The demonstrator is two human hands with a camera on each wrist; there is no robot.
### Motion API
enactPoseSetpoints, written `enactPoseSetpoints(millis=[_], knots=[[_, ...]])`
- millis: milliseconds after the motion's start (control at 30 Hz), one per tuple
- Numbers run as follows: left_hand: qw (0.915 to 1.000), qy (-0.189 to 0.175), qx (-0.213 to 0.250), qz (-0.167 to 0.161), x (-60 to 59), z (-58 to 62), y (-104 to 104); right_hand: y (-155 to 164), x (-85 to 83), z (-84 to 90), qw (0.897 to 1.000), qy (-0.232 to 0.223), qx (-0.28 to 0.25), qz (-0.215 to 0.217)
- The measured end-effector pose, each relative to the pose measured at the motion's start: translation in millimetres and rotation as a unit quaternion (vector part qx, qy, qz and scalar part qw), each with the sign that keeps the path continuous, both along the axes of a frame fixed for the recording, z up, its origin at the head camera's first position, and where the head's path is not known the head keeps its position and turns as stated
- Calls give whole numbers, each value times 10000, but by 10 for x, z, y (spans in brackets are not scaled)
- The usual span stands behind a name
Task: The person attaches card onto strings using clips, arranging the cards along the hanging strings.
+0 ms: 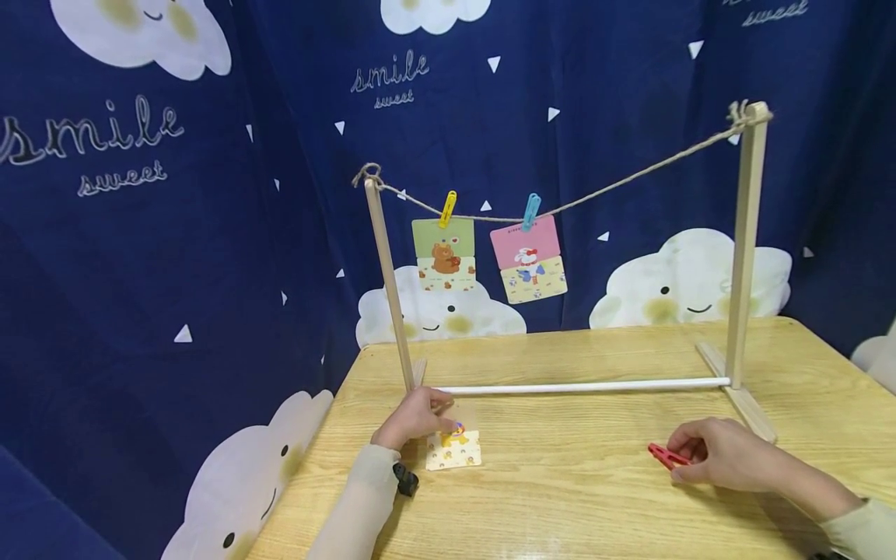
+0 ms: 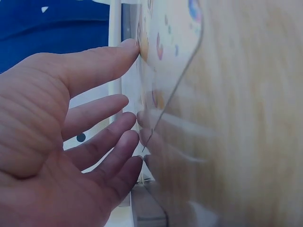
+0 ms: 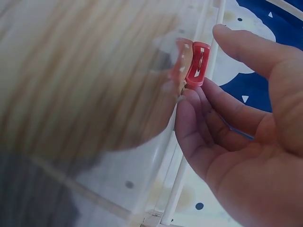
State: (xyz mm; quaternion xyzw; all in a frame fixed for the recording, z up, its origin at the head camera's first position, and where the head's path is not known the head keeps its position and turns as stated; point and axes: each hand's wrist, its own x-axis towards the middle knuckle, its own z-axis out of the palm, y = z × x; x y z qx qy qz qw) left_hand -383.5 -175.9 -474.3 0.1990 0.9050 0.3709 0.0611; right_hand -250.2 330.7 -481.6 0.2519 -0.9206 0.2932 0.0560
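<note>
My left hand [image 1: 416, 420] rests its fingertips at a small card [image 1: 455, 457] that lies flat on the table, covering the card's upper left part. In the left wrist view the thumb [image 2: 102, 66] stands apart from the loosely bent fingers, and its tip is right at the card [image 2: 165, 42]. Over on the right, my right hand [image 1: 731, 455] is at a red clothespin [image 1: 668, 456] on the table. The right wrist view shows fingertips beside the clothespin [image 3: 199, 64], with a gap between it and the thumb [image 3: 251, 47].
Behind the hands stands a wooden frame [image 1: 745, 257] with a white crossbar [image 1: 581, 386] and a sagging string [image 1: 644, 171]. A yellow clothespin [image 1: 448, 210] holds a bear card [image 1: 444, 257]; a blue one [image 1: 531, 211] holds a tilted rabbit card [image 1: 528, 260].
</note>
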Motion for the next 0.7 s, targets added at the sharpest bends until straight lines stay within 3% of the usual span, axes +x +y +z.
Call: enactPoseSetpoints(millis=[133, 367, 700], knots=[[9999, 86, -119, -71, 0, -15, 5, -3, 1, -7, 10000, 30, 53, -37], [9980, 278, -239, -523, -24, -14, 18, -4, 5, 9, 9998, -77, 186, -92], [9983, 270, -503, -149, -38, -16, 31, -5, 4, 25, 9995, -132, 279, -78]])
